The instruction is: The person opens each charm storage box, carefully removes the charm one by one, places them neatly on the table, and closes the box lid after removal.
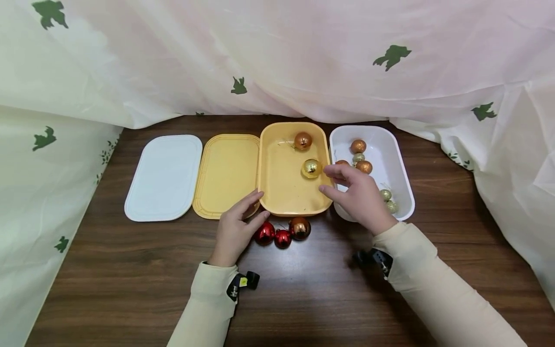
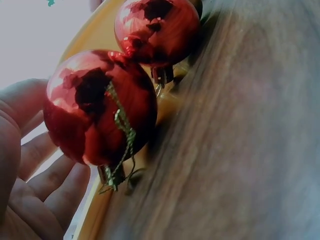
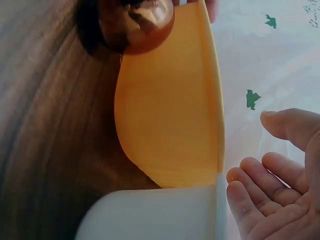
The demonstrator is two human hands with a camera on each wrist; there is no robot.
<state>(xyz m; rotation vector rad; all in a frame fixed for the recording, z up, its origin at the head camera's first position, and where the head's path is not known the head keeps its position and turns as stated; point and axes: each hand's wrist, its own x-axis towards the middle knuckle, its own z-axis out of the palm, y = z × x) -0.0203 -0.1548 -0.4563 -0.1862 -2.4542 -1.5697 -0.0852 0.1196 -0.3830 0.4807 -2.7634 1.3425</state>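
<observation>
Large red bauble [image 1: 264, 233], small red bauble [image 1: 283, 238] and near copper bauble [image 1: 299, 228] lie closest, in a short row on the dark wood-grain tabletop [image 1: 286, 308], just before the yellow tub [image 1: 282, 193]. All three are mirror-smooth spheres with no long axis to mind; a crinkled gold thread [image 2: 131, 135] hangs from one red cap in the left wrist view. Beside them, the left hand [image 1: 234, 229] has its fingers loosely extended at the tub's near left corner, grasping nothing; whether it touches the rim I cannot tell.

Farther in, the right hand [image 1: 357, 193] reaches over the tub's right wall, thumb and fingers spread, nothing between them. The key relation, I judge, is here: the glossy gold bauble [image 1: 311, 168] sits inside the tub, just left of those fingertips, with the right hand clearly nearer than the left.

Beyond it, toward the far wall, lies another copper bauble [image 1: 303, 141]. To the right, a white plastic tub [image 1: 383, 154] holds rough copper glitter balls [image 1: 358, 146] and smaller pale-gold glitter balls [image 1: 385, 194]. Leftward lie flat, round-cornered lids, yellow lid [image 1: 227, 171] then white lid [image 1: 165, 178]. Behind hangs a pale draped cloth [image 1: 303, 58] printed with green birds.
</observation>
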